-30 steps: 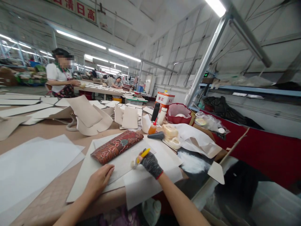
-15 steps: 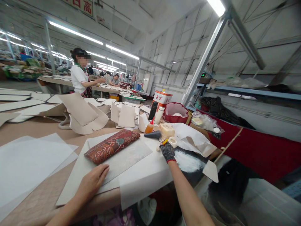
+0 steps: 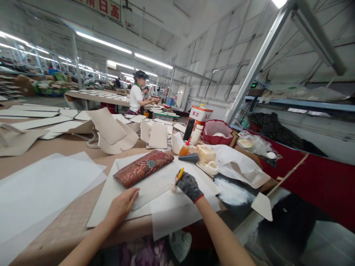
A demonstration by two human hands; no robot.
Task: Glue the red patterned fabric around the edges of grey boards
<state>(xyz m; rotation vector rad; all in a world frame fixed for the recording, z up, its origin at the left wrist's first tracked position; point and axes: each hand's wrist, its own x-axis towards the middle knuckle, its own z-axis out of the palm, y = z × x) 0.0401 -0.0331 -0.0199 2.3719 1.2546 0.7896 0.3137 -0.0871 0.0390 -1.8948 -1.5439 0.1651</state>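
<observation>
My left hand (image 3: 122, 204), bare, lies on the near side of a pale grey sheet (image 3: 152, 186), fingers together and stretched out flat. Just beyond its fingertips, a brown-red piece with a floral pattern (image 3: 144, 168) is folded over on the sheet. My right hand (image 3: 189, 184), in a dark grey knit glove with a red cuff, grips a brush by its yellow handle (image 3: 181, 173). The brush's pale tip (image 3: 173, 187) is down at the right part of the sheet. White paper (image 3: 183, 210) lies under the sheet and hangs over the table edge.
Behind the sheet stand an orange glue bottle (image 3: 185, 147), a black bottle (image 3: 189, 129) and a white bottle (image 3: 196, 134). A yellowish block (image 3: 206, 153) and a tape roll (image 3: 213, 167) sit to the right. Cut pale panels (image 3: 111, 133) cover the table's back. A co-worker (image 3: 136, 96) stands beyond.
My right hand has moved with the brush from beside the tape roll leftward and down onto the sheet. My left hand stays at the sheet's near side. The view has turned left.
</observation>
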